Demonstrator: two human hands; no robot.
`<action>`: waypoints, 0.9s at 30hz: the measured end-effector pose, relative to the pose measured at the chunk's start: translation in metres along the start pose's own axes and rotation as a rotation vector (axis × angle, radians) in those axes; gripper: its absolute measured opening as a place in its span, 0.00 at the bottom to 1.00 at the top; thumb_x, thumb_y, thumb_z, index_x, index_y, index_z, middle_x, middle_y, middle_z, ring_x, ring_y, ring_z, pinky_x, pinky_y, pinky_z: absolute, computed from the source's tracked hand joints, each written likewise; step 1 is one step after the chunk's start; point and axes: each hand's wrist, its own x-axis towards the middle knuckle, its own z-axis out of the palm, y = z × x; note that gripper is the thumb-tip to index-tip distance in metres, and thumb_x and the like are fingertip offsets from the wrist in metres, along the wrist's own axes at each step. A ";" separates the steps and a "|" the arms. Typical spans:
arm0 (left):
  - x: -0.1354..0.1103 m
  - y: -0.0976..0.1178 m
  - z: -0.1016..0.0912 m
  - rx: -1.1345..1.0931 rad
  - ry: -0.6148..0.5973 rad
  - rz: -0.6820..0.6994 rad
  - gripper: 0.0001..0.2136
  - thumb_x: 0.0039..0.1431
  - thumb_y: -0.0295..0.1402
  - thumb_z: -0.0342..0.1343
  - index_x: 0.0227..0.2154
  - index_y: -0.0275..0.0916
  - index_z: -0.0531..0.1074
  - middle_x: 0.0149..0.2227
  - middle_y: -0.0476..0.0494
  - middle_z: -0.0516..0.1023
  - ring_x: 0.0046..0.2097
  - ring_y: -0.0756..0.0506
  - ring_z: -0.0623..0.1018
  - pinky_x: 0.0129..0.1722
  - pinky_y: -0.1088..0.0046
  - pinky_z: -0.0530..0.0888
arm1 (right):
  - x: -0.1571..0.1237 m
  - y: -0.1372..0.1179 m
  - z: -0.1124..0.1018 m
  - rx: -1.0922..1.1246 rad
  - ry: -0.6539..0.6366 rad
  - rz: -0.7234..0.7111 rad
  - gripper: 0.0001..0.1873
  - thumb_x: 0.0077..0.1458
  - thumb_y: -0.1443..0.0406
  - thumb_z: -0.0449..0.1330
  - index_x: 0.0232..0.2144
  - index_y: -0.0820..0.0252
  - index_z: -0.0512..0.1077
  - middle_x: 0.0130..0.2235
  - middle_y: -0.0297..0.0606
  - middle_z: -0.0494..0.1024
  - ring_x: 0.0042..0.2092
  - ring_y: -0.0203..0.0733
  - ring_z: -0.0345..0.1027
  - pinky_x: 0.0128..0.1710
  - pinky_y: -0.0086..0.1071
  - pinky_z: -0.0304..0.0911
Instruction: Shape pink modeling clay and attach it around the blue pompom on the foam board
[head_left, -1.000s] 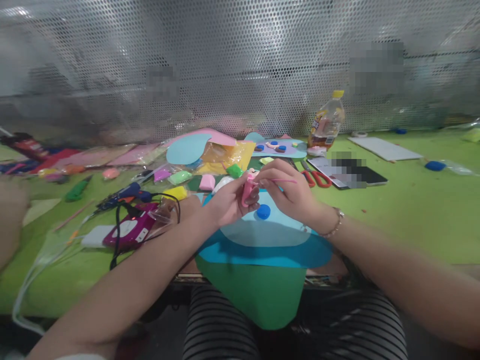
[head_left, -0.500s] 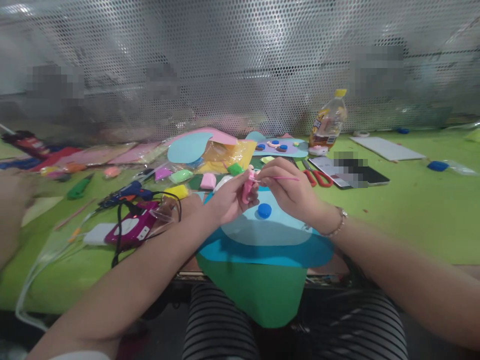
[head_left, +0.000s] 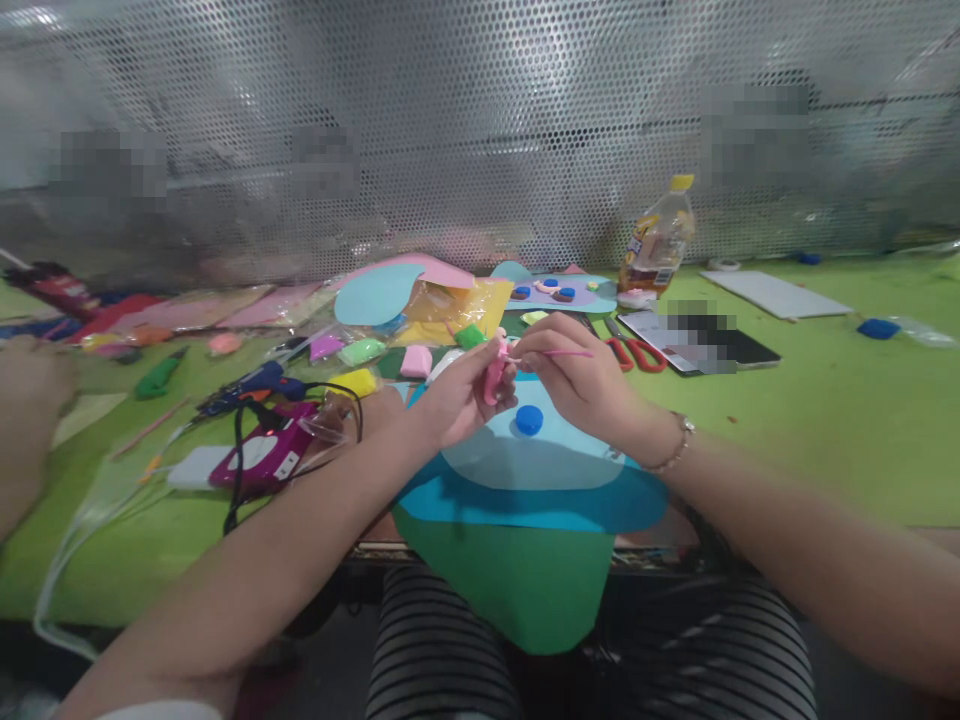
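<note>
Pinched in the fingers of my left hand [head_left: 466, 393] is a small pink clay piece [head_left: 494, 382], held up above the paper. My right hand [head_left: 576, 375] grips a thin pink stick [head_left: 566, 353], its tip meeting the clay piece near its upper part. Below both hands lies a light blue paper shape [head_left: 540, 462] on a darker blue one [head_left: 525, 508], with a green paper [head_left: 525, 575] hanging over the table edge underneath. On the light blue paper rests a round blue clay disc [head_left: 529, 420].
Red-handled scissors [head_left: 637, 354] and a phone [head_left: 705, 340] lie to the right, a drink bottle [head_left: 658, 240] behind them. At left are a glue gun [head_left: 251, 385], a magenta power strip [head_left: 268, 455] with cables, and bagged clay [head_left: 362, 351]. Another person's arm [head_left: 30, 430] reaches in.
My hands hold nearly the same pose, with the stick's angle barely altered. At the far left, the other person's hand has shifted slightly.
</note>
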 end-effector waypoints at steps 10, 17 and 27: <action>0.001 -0.002 0.001 0.025 0.006 0.036 0.12 0.52 0.38 0.59 0.22 0.35 0.67 0.18 0.54 0.66 0.20 0.56 0.67 0.26 0.77 0.70 | -0.001 0.001 -0.001 -0.030 -0.048 -0.022 0.08 0.61 0.69 0.48 0.38 0.59 0.67 0.35 0.39 0.68 0.37 0.38 0.65 0.36 0.35 0.66; 0.000 0.000 0.003 0.014 0.021 0.021 0.12 0.55 0.38 0.57 0.24 0.35 0.68 0.20 0.53 0.67 0.21 0.55 0.68 0.27 0.77 0.70 | 0.001 -0.001 -0.001 -0.011 0.010 0.016 0.09 0.62 0.68 0.47 0.36 0.58 0.67 0.33 0.38 0.69 0.36 0.38 0.65 0.35 0.35 0.66; 0.000 0.002 0.002 0.012 0.045 -0.019 0.12 0.57 0.39 0.54 0.25 0.34 0.69 0.22 0.50 0.71 0.22 0.54 0.71 0.28 0.76 0.71 | 0.000 0.003 0.000 0.015 0.023 0.064 0.09 0.62 0.70 0.47 0.35 0.59 0.67 0.33 0.38 0.69 0.37 0.37 0.66 0.36 0.33 0.65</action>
